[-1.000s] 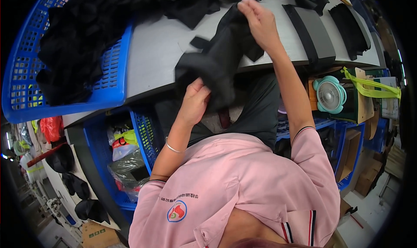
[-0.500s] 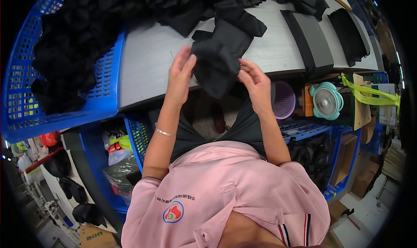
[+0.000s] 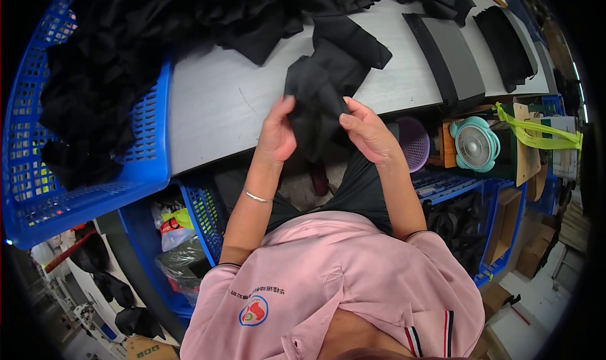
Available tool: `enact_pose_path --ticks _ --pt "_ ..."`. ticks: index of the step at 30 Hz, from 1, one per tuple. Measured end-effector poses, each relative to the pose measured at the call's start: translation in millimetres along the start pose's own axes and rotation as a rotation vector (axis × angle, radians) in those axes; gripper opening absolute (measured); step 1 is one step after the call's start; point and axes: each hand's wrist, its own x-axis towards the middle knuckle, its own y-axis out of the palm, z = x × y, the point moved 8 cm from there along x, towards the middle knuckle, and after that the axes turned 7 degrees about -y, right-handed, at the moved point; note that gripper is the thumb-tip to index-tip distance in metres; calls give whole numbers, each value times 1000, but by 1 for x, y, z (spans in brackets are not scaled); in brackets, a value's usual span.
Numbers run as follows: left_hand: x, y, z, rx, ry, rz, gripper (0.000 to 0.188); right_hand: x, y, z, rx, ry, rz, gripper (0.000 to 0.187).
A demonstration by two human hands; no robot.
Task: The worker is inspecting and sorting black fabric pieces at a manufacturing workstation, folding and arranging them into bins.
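A piece of black fabric (image 3: 315, 107) hangs between my hands at the table's near edge, its lower end drooping over my lap. My left hand (image 3: 278, 131) pinches its left side between thumb and fingers. At its right side my right hand (image 3: 369, 131) grips the edge, thumb uppermost. Behind it a folded black fabric piece (image 3: 353, 41) lies on the grey table (image 3: 218, 101); whether the two are joined I cannot tell.
Black fabric is heaped along the table's far side and in a blue basket (image 3: 151, 142) on the left. Stacked dark panels (image 3: 448, 60) lie to the right. Below stand a purple basket (image 3: 413, 144), a teal fan (image 3: 475, 144) and a blue crate (image 3: 142, 234).
Both hands have come slightly toward me, the left also shifting right. The black fabric between them has turned and narrowed, and more of the table shows beside it.
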Motion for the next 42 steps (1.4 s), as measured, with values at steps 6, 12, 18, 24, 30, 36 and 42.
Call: enact_pose_path --ticks 6,12,18,24,30,36,42 --pt "-4 5 8 -175 -164 147 50 9 -20 -3 -78 2 -108 25" --pt "2 11 9 315 -198 179 45 15 -31 -7 -516 -82 -124 29" --pt "9 -13 -28 428 104 -119 26 6 -15 6 174 29 211 36" --pt "6 0 -21 872 409 -281 17 9 1 -7 -520 -112 -2 34" --pt "-22 14 -65 1015 775 -569 15 -23 -38 71 -1156 -589 -737 10" --pt "-9 14 -27 836 536 -234 21 -25 -36 33 -532 -332 -519 29" --pt "-36 25 -20 1088 444 -481 35 -41 -6 30 -832 -303 -439 61"
